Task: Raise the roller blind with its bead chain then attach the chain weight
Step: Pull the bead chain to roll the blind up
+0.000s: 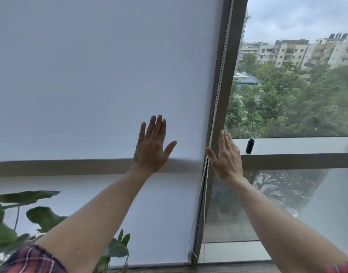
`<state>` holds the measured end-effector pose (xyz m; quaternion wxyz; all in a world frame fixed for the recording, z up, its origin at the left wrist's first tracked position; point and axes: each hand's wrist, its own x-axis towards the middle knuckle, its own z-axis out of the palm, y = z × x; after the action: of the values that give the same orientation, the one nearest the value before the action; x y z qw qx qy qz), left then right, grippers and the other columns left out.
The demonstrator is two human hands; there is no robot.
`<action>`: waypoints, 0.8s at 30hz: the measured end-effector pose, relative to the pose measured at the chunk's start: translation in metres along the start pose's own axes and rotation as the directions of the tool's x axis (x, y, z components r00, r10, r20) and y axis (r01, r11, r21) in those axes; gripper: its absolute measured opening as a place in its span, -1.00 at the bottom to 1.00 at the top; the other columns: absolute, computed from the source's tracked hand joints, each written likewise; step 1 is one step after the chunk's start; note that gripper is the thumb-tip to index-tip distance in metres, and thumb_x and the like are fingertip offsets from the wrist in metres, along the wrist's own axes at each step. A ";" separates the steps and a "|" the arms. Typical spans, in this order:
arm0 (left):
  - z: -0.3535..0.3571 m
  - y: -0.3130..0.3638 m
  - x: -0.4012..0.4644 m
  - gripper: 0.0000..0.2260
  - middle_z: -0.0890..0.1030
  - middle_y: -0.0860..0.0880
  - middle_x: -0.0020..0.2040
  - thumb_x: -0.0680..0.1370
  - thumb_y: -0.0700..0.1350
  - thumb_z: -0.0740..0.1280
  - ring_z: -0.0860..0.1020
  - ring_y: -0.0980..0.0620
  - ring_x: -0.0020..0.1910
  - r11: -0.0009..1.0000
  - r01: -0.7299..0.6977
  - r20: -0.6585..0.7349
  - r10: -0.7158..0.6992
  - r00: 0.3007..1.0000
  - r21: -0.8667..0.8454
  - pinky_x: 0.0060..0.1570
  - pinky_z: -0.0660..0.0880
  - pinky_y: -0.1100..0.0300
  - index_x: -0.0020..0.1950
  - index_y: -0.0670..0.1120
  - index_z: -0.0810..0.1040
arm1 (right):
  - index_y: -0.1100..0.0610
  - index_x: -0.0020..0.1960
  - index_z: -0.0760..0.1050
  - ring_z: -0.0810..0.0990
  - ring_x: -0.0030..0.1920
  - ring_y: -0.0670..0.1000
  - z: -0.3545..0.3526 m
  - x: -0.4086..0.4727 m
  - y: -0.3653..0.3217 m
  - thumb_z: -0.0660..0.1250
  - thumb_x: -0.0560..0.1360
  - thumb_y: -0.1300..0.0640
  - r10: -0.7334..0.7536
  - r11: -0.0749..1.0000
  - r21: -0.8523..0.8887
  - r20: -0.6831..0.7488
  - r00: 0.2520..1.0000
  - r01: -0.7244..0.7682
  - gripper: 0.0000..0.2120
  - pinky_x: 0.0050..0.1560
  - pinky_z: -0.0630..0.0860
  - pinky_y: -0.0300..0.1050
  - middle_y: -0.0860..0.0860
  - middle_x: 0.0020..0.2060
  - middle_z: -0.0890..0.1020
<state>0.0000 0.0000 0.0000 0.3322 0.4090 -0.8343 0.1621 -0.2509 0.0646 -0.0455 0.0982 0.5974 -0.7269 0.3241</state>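
The roller blind [102,79] fills the left and middle of the view. It is a smooth, flat sheet of pale grey-white cloth, fully lowered, and its bottom edge reaches almost to the floor. A darker horizontal band shows through the cloth at about the height of the hands. At the lower left, in front of the blind, stands a plant [21,217] with broad, dark green leaves, a little blurred.

The left hand [152,148] is raised before the blind with straight fingers close together and the thumb spread to the right; it holds nothing. I cannot tell whether the palm touches the cloth. The rolled-up sleeve [31,260] on this arm is of red and dark checked cloth.

Just right of the blind, the bead chain [220,79] hangs along the grey metal window frame [231,62]. It is a double string of small round white beads, and its loop ends low near the floor. The right hand [226,158] is also flat and wide, fingers straight and pointing up, holding nothing. Its thumb lies against or just beside the chain.

Further right, on the flat grey ledge [299,145] of the window, stands the chain weight [250,146], a small black cylinder, upright, well apart from the chain. Behind the clear glass there are green trees and pale apartment blocks under a cloudy sky.
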 end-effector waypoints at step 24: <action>0.066 0.038 -0.091 -0.55 0.42 -0.11 0.48 0.64 0.03 0.23 0.30 -0.10 0.51 0.904 0.181 0.391 -0.016 0.920 -0.388 0.46 0.19 0.06 0.46 -0.18 0.39 | 0.18 0.05 0.59 0.64 -0.13 0.06 0.036 -0.039 -0.004 0.37 0.52 0.26 0.312 0.768 0.543 0.144 0.939 -0.339 -0.89 0.01 0.58 -0.03 0.01 -0.20 0.65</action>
<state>-0.0169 0.0400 -0.1106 0.2521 0.3946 -0.8755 -0.1189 -0.2276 0.0747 -0.0924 -0.1552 0.4718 -0.6939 0.5214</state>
